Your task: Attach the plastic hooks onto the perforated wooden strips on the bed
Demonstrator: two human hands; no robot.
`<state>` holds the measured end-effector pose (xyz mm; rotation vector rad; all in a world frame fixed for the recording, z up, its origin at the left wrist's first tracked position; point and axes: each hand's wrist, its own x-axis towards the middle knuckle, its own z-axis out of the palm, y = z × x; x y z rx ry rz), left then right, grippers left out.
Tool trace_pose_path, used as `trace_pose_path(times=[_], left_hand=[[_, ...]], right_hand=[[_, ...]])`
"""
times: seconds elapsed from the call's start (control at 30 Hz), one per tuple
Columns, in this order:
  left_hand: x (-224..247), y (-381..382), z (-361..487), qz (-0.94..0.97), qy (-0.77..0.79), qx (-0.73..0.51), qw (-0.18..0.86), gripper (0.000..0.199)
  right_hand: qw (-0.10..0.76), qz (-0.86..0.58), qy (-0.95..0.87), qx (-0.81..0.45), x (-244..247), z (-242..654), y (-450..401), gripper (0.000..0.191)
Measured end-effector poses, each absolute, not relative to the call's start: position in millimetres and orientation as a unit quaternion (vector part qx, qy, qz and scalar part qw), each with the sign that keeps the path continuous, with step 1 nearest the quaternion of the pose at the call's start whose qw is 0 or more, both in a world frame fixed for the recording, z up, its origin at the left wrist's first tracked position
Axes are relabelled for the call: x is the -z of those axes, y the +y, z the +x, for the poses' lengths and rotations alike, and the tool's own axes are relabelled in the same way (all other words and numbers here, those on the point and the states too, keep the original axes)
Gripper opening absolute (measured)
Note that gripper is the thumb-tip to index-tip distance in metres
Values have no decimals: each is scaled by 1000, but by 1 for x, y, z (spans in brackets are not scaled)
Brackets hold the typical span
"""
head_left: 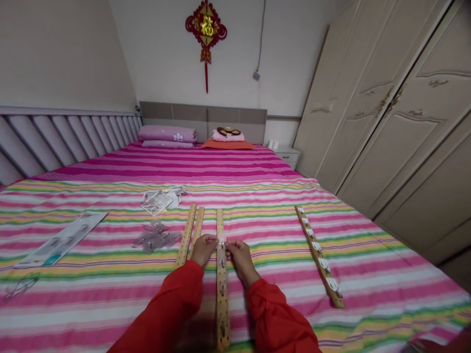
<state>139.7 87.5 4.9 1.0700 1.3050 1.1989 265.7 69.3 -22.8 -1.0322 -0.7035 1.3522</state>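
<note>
A wooden strip with rows of holes (222, 306) lies lengthwise on the striped cover in front of me. Several small clear pieces with metal hooks sit along its near half. My left hand (204, 248) and my right hand (241, 259) meet from either side at its middle, thumbs and fingers pinched at a small clear hook (221, 242) on the strip. Two more wooden strips, a longer one (186, 234) and a shorter one (198, 226), lie to the left, the shorter partly hidden by my left hand.
At right lies a wooden strip with white hooks (317, 247). Loose clear hooks (156, 238) are piled left of my hands, with opened packets (162, 200) beyond. A long plastic package (64, 240) and a tangle of clear wrapping (22, 285) lie farther left.
</note>
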Motion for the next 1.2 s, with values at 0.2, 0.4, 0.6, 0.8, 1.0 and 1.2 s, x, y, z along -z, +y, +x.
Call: trace_pose_path(times=[0.2,0.4,0.6,0.8,1.0,1.2], left_hand=[[1,87,140,465,544,-500,488,21],[8,91,139,493,548,-490,465,20],[13,93,138,507,566,-470,449,20],[17,91,142,519,580,-481,403,17],[20,85,145,505,604,-492,372,17],[25,82,145,499,593,-504,382,31]], right_hand=[[605,-457,-292,-583,27,264,70,18],[605,-458,-288,-584,26,263,70,18],[600,-474,-286,-578,24,261,70,20],[599,-476,-287,-576,24,261,70,18],[597,-475,-293,-576,26,261,70,18],[601,-470,-296,-575,28,261,70,19]])
